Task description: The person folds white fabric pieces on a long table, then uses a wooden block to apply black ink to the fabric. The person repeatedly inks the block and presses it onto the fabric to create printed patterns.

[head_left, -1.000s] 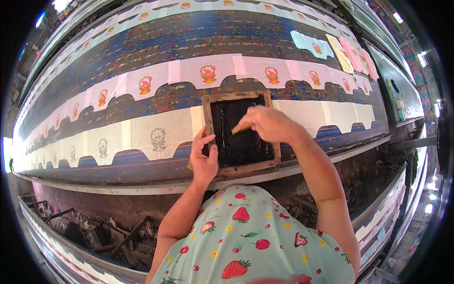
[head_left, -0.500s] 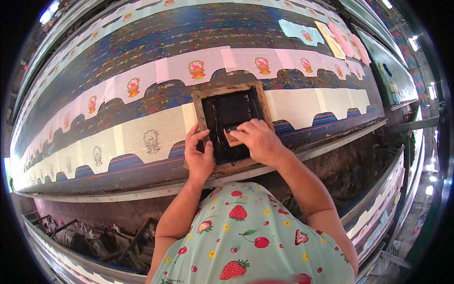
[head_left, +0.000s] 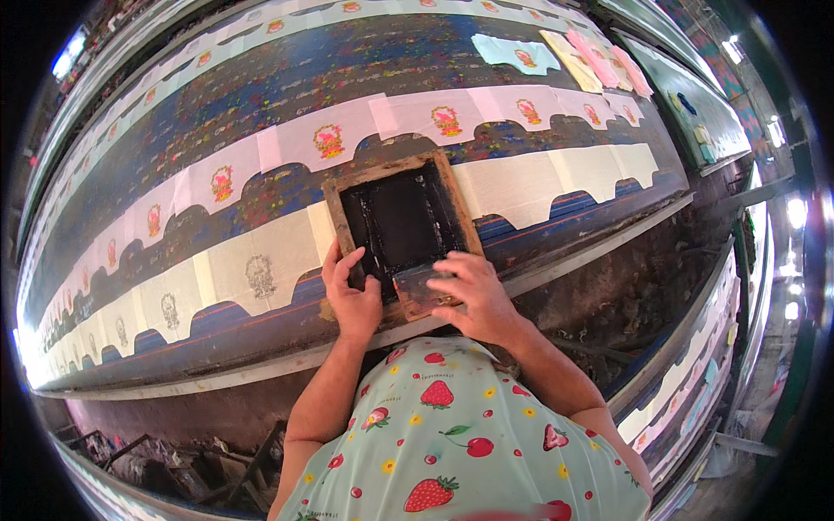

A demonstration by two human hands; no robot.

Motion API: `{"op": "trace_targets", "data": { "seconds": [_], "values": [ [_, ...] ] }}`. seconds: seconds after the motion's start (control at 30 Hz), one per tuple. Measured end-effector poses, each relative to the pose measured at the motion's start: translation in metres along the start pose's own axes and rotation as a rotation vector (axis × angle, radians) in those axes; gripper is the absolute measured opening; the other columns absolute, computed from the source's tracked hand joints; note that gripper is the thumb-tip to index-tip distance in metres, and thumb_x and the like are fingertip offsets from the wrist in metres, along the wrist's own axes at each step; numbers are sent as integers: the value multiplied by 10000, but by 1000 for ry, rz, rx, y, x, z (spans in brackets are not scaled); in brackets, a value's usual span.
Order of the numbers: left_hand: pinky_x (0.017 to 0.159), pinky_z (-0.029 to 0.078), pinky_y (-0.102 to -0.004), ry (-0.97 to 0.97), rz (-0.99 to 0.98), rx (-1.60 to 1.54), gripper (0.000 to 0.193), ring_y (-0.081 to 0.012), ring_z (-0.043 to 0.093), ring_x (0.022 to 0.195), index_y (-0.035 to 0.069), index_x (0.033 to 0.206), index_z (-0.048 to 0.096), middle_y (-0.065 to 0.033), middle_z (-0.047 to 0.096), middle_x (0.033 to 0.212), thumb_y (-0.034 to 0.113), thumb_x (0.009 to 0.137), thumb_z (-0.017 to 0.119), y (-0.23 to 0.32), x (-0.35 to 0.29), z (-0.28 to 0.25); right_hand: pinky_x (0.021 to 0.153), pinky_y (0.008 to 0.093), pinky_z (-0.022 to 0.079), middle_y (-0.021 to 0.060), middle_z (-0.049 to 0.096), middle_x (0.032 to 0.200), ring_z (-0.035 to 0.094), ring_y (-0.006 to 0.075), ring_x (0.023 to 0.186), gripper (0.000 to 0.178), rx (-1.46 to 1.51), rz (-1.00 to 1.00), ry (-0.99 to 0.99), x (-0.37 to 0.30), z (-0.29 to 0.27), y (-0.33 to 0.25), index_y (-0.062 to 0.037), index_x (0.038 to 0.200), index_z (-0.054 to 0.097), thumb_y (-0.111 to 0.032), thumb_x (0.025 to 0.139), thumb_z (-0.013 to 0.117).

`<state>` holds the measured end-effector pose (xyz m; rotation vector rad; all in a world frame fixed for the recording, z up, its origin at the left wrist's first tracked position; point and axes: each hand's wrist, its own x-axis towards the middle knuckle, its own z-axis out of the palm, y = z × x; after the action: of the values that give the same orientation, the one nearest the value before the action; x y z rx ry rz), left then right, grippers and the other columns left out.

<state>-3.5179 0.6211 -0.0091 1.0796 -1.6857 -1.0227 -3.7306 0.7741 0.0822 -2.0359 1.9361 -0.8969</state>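
A wooden screen-printing frame [head_left: 458,201] with dark ink over its mesh lies on the cream fabric row on the long table. My left hand [head_left: 354,293] grips its near left side, the thumb inside the rim and the fingers over the wood. At the near end of the frame rests a squeegee [head_left: 410,291], a small flat ink-stained blade. My right hand [head_left: 478,297] is right beside it, fingers spread and slightly blurred, holding nothing. Left of the frame, the cream fabric pieces [head_left: 221,265] carry grey line prints; those on the right [head_left: 556,178] are plain.
Beyond the frame runs a row of pink fabric pieces [head_left: 287,143] with coloured prints on the paint-spotted table [head_left: 252,95]. Loose blue [head_left: 512,54], yellow and pink pieces lie at the far right. The table's metal edge [head_left: 556,265] passes just in front of me.
My right hand has let go of the squeegee, which now sits at the frame's near end, and its fingers have spread. The view has shifted slightly; my left hand keeps its hold.
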Motion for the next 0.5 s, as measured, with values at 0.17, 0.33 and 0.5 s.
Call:
{"op": "trace_targets", "data": {
  "seconds": [0.17, 0.33, 0.5],
  "values": [
    [1304, 422, -486, 26, 40, 30, 574, -427, 520, 1599, 104, 1304, 811, -269, 521, 1736, -159, 801, 724, 17, 2, -1, 1176, 469, 529, 167, 707, 1445, 670, 348, 1373, 381, 290, 377, 302, -26, -1, 36, -53, 1367, 776, -152, 1006, 848],
    [1307, 423, -487, 61, 121, 31, 462, -425, 502, 1627, 90, 1185, 795, -273, 533, 1735, -160, 802, 724, 47, -3, 30, 1083, 371, 590, 113, 762, 1388, 730, 222, 1284, 292, 500, 450, 323, -56, -11, 75, -29, 1337, 792, -22, 1047, 768],
    [1312, 414, -490, 57, 178, 31, 449, -420, 524, 1605, 90, 1186, 799, -270, 550, 1731, -130, 803, 718, 64, -7, 113, 1178, 437, 533, 136, 809, 1319, 716, 307, 1337, 245, 478, 396, 409, -84, -51, 140, -32, 1253, 825, -44, 1010, 800]
  ]
}}
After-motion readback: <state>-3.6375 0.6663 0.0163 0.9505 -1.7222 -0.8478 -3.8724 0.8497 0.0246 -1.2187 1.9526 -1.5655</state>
